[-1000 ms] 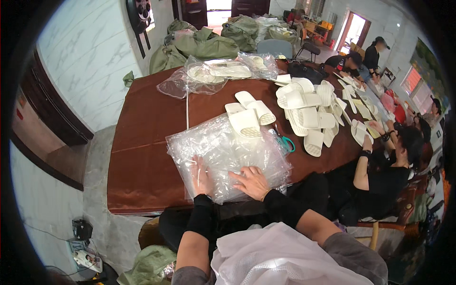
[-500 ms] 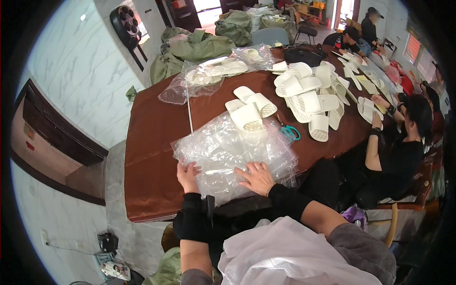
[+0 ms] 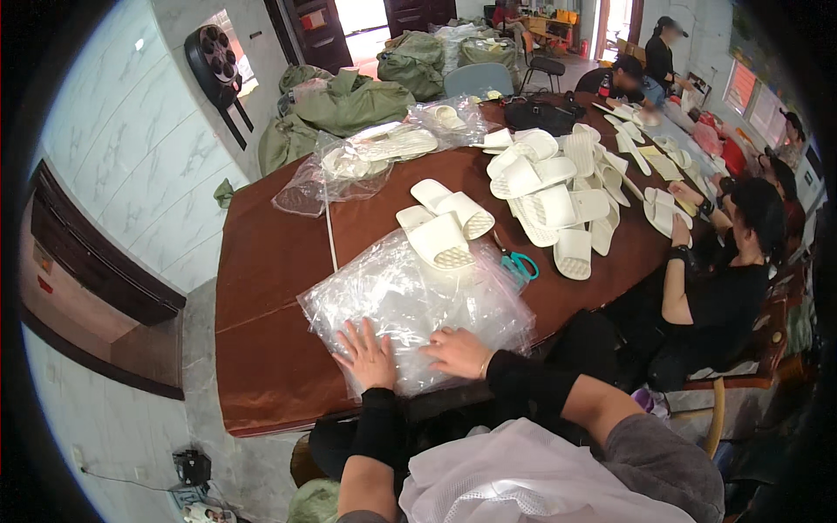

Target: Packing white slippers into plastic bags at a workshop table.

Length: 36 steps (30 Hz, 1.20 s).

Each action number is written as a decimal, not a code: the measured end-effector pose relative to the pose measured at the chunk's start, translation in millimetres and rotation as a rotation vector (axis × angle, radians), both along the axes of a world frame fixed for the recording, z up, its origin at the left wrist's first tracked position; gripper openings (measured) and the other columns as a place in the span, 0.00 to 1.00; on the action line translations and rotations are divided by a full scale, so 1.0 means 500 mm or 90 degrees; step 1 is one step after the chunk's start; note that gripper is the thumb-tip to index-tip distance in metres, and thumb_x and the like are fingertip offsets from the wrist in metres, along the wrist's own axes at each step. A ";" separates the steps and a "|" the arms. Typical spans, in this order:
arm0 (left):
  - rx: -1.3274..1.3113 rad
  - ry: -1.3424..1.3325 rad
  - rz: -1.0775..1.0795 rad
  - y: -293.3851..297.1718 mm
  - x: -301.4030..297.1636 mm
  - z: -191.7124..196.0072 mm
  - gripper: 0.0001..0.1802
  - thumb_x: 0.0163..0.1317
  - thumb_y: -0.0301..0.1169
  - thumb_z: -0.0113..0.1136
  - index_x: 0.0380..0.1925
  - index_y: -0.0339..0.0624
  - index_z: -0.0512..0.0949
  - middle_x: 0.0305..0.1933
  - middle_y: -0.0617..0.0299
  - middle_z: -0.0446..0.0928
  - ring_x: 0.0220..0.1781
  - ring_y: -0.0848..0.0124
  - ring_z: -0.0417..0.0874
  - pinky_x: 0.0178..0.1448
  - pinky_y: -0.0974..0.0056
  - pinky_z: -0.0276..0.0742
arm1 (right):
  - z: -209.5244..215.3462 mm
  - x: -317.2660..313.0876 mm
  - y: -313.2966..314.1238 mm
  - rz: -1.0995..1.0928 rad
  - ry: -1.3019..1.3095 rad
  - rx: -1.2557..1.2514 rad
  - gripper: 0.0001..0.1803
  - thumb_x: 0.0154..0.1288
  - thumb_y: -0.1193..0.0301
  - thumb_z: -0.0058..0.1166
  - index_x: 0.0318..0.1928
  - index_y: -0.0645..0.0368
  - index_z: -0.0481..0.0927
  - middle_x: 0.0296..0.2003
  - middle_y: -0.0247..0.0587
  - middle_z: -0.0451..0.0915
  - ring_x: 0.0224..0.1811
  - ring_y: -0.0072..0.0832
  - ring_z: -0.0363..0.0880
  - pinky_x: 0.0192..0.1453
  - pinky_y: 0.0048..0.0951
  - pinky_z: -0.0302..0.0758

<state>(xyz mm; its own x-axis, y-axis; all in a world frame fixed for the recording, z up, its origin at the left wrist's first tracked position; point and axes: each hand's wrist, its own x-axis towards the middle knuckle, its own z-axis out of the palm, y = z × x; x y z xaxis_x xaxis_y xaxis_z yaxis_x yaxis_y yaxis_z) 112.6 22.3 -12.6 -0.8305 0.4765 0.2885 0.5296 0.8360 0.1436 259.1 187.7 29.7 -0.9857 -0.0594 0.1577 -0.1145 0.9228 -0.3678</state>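
Observation:
A stack of clear plastic bags (image 3: 410,301) lies on the brown table (image 3: 270,288) in front of me. My left hand (image 3: 366,356) rests flat on its near left part, fingers spread. My right hand (image 3: 455,350) lies on the near edge of the stack, fingers bent against the plastic. Just beyond the bags sit two white slippers (image 3: 445,227), and a pair of teal-handled scissors (image 3: 520,264) lies to their right.
A pile of several white slippers (image 3: 558,196) covers the table's right part. More bagged slippers (image 3: 366,157) lie at the far side. A person in black (image 3: 724,279) sits at my right; others work farther back. Green sacks (image 3: 349,100) stand behind the table.
Both hands stay on the plastic bags in much the same pose; the camera view has tilted and shifted slightly.

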 end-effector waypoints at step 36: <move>0.048 -0.039 -0.008 0.023 0.012 0.031 0.32 0.65 0.44 0.54 0.69 0.51 0.63 0.78 0.51 0.49 0.79 0.47 0.45 0.74 0.32 0.37 | 0.383 -0.320 0.705 -0.472 0.041 0.395 0.19 0.64 0.65 0.48 0.56 0.42 0.74 0.44 0.51 0.75 0.40 0.51 0.82 0.45 0.46 0.79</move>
